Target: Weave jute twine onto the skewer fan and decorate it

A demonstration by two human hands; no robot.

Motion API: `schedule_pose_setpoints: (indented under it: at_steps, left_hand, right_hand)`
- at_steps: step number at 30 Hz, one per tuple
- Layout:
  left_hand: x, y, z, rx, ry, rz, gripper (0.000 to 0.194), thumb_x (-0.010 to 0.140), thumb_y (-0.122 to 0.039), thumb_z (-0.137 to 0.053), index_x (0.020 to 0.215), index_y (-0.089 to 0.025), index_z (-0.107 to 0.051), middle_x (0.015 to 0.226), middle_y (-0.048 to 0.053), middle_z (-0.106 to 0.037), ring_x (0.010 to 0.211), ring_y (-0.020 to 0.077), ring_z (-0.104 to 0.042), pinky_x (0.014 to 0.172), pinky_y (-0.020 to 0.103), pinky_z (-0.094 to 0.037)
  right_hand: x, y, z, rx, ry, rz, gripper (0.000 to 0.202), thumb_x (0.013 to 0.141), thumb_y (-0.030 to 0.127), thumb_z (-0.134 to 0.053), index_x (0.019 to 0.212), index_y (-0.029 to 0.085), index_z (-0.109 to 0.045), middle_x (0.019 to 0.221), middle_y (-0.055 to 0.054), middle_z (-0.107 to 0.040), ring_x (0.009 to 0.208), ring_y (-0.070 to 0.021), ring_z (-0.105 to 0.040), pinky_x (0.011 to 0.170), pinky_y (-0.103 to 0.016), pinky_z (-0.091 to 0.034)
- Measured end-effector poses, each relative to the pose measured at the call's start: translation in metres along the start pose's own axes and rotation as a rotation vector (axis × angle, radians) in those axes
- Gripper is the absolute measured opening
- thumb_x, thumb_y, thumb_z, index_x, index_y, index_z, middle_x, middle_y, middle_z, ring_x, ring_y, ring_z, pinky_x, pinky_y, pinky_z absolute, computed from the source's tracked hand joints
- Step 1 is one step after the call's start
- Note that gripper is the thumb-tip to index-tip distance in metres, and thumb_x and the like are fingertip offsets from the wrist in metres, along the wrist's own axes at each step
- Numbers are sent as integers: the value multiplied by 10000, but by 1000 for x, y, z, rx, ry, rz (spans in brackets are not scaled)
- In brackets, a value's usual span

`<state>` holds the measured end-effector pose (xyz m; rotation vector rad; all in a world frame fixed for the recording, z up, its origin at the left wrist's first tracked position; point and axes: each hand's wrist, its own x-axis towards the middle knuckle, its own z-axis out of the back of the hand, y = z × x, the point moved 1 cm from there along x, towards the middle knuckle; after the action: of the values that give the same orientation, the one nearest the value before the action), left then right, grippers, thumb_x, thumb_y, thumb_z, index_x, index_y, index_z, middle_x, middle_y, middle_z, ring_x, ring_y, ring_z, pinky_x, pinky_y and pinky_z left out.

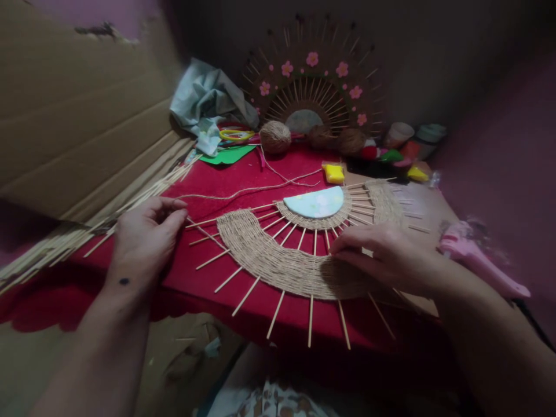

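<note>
- While the left hand (pixel 145 234) pinches a strand of twine (pixel 243 192) between thumb and fingers, the right hand (pixel 384 252) lies over the woven fan (pixel 278 260), fingers bent near its inner edge; whether they grip it I cannot tell.
- The fan lies flat on the red-covered table (pixel 186 278), between the two hands, with its stick ends spreading toward the person.
- At its centre sits a pale blue half-disc (pixel 317 204) edged with weaving; a wide woven band arcs around it, bare sticks showing between the two.
- From the left hand, one length of twine slants down to the band's left end, crossing the stick tips; another runs across the cloth behind the fan.
- Behind the fan are a ball of twine (pixel 275 138) and a small yellow packet (pixel 334 174).
- Loose sticks (pixel 143 202) lie beyond the left hand, beside a cardboard panel (pixel 87 116).
- A second fan (pixel 313 66), with pink flowers, stands upright at the back.
- Right of the right hand rests a pink tool (pixel 482 258).
</note>
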<state>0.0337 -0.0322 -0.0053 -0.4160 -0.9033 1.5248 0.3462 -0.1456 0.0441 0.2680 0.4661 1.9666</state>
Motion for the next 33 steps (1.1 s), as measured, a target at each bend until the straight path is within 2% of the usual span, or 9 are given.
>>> schedule_pose_setpoints:
  at_steps: [10,13,20,26,33]
  left_hand:
    - [2,4,-1,-106,44,-3,174,722,-257,-592,852,-147,-628,719,-8,-590,643,120,-508,617,228,-383]
    - [3,7,-3,-133,18,-7,175,709,-270,-583,828,-150,-629,702,-8,-595,623,123,-517,606,230,-390]
    - [6,17,-7,-141,-1,-30,189,708,-289,-572,827,-162,-644,707,8,-625,645,141,-551,602,241,-398]
    - [6,17,-7,-131,11,-47,191,717,-294,-570,838,-167,-645,759,17,-652,690,148,-575,651,251,-422]
    - [5,19,-7,-147,33,-58,191,732,-293,-570,856,-167,-643,786,26,-661,709,151,-584,660,251,-433]
  right_hand:
    - [-1,4,-12,17,-25,25,269,934,294,-395,921,198,-646,804,-26,-666,687,-112,-591,619,-239,-447]
    - [0,1,-17,23,-45,37,274,933,312,-395,917,212,-650,812,-28,-671,696,-118,-604,628,-242,-460]
    - [1,0,-19,40,-7,26,293,939,325,-379,910,208,-646,814,-43,-675,702,-129,-621,626,-248,-476]
    - [1,-4,-21,17,-57,30,295,939,329,-375,887,237,-650,812,-35,-689,689,-136,-639,603,-246,-491]
    - [0,-6,-22,-27,-39,59,259,933,291,-391,936,264,-649,850,-31,-704,713,-138,-659,609,-234,-522]
